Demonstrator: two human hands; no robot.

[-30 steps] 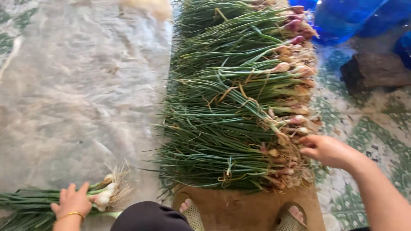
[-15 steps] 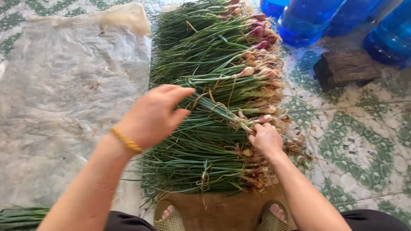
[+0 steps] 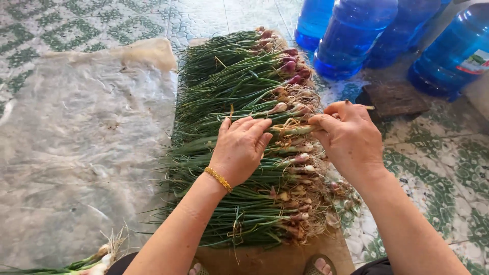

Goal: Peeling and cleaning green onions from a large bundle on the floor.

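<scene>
Lying in a long green heap, the spring onions (image 3: 239, 153) stretched away from the person's feet, bulbs and roots along the right edge, leaves to the left, with the near end of the heap resting on a brown board (image 3: 270, 257). The left hand (image 3: 240, 148), a gold bracelet (image 3: 219, 179) at its wrist, was pressed palm down on the middle of the heap, its fingers curled over a few stalks without clearly closing round them. The right hand (image 3: 349, 137) hovered at the bulb edge of the heap, thumb and fingers pinched tight on the root end of one onion stalk (image 3: 295, 131) that ran back under the left hand's fingertips. Left of the heap a crumpled sheet of clear plastic (image 3: 76, 142) covered the patterned tile floor (image 3: 443, 173). Beyond the heap's far right corner stood several big blue water bottles (image 3: 351, 35), and a dark block of wood (image 3: 395, 99) lay just in front of them. Near the left elbow, well apart from the heap, a small bunch of onions (image 3: 91, 259) lay on the plastic.
</scene>
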